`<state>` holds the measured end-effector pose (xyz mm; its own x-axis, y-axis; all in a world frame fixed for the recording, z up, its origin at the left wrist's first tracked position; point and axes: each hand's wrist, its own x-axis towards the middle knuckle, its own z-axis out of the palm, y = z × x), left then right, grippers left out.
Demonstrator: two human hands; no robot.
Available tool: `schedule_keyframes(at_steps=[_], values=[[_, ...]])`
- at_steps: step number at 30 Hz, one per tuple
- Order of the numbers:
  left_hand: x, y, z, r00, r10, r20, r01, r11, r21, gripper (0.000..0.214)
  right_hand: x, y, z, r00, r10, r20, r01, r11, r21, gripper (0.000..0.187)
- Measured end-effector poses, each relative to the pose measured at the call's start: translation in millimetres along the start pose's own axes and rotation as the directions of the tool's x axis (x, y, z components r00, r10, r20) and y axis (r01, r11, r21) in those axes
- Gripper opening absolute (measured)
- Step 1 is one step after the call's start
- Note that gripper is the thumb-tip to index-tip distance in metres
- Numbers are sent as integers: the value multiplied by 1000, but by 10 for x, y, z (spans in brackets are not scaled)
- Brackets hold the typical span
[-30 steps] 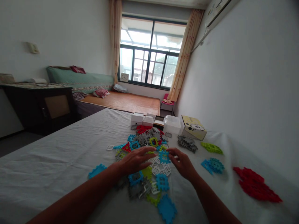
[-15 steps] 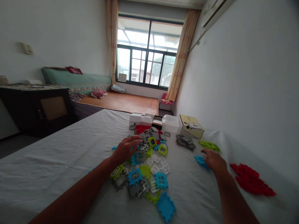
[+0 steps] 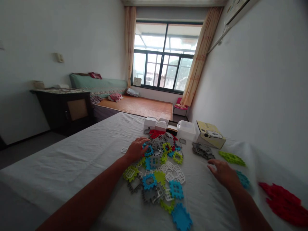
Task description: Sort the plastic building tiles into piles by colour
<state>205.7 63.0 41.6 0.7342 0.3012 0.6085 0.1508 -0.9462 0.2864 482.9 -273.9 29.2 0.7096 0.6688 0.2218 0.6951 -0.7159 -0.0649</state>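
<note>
A mixed pile of plastic puzzle tiles [image 3: 160, 160] in grey, blue, green, white and red lies on a table under a white cloth [image 3: 79, 160]. My left hand [image 3: 136, 149] rests on the pile's left edge, fingers curled over a blue tile [image 3: 148, 149]. My right hand [image 3: 223, 172] hovers palm down over the cloth with fingers spread, holding nothing. It is just left of a small heap of blue tiles [image 3: 242, 179].
Sorted heaps lie to the right: grey tiles [image 3: 202, 150], green tiles [image 3: 232, 158], red tiles [image 3: 284, 203]. At the far edge stand small white boxes [image 3: 156, 123], a clear plastic tub [image 3: 185, 129] and a yellow carton [image 3: 210, 134]. A dark cabinet [image 3: 64, 109] and a bed stand beyond.
My right hand carried a blue tile from the pile to the blue heap on the right, let it go, and now draws back left. My left hand moved up to the pile's left edge.
</note>
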Motion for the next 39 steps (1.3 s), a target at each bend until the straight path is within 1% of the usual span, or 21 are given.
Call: schedule_keyframes(at_steps=[2, 5, 8, 10, 14, 17, 19, 21, 23, 24, 26, 28, 30, 32, 34, 36, 39], values=[[-26, -1, 21, 998, -17, 60, 15, 999, 34, 39, 11, -106, 6, 998, -58, -17, 59, 995, 77, 29], [-62, -5, 30, 988, -59, 141, 47, 995, 82, 52, -4, -262, 5, 990, -141, 0, 138, 973, 185, 28], [-69, -2, 2, 978, -112, 178, 94, 990, 110, 57, -35, -374, -13, 979, -204, 18, 192, 947, 258, 29], [-57, 5, -25, 975, -134, 175, 116, 987, 113, 51, -52, -428, -30, 974, -228, 12, 214, 933, 288, 29], [-26, 12, -60, 980, -136, 148, 121, 987, 107, 33, -65, -507, -53, 965, -262, -15, 252, 908, 334, 28], [-16, 2, -73, 983, -133, 124, 118, 986, 119, 28, -63, -550, -52, 956, -293, -22, 281, 889, 363, 28], [-8, 7, -85, 988, -127, 84, 117, 987, 111, 27, -67, -592, -56, 951, -306, -40, 297, 872, 388, 28], [5, 49, -99, 994, -108, 26, 106, 991, 79, 25, -88, -669, -80, 949, -302, -87, 310, 852, 423, 30], [15, 151, -107, 998, -56, -2, 56, 998, 15, 25, -135, -798, -128, 943, -294, -154, 332, 817, 472, 32], [16, 225, -105, 1000, -6, 8, 6, 1000, -28, 24, -169, -881, -159, 937, -296, -187, 350, 792, 500, 32], [5, 399, -86, 988, 143, 64, -134, 983, -127, 23, -247, -1068, -219, 915, -323, -240, 403, 730, 552, 32], [-23, 573, -53, 945, 304, 123, -274, 938, -211, 22, -324, -1251, -263, 883, -380, -275, 468, 667, 579, 33], [-57, 704, -16, 897, 410, 166, -359, 894, -269, 23, -382, -1393, -281, 841, -453, -295, 535, 621, 573, 33], [-87, 774, 14, 863, 465, 198, -392, 863, -318, 24, -417, -1484, -279, 799, -513, -314, 594, 589, 548, 31], [-108, 797, 29, 847, 482, 223, -386, 847, -365, 24, -439, -1536, -273, 775, -541, -327, 624, 572, 533, 25], [-117, 798, 29, 850, 470, 237, -357, 845, -398, 24, -453, -1565, -275, 774, -548, -318, 624, 571, 534, 21], [-111, 791, 6, 866, 441, 237, -323, 854, -408, 27, -436, -1546, -291, 791, -543, -280, 600, 601, 529, 19]])
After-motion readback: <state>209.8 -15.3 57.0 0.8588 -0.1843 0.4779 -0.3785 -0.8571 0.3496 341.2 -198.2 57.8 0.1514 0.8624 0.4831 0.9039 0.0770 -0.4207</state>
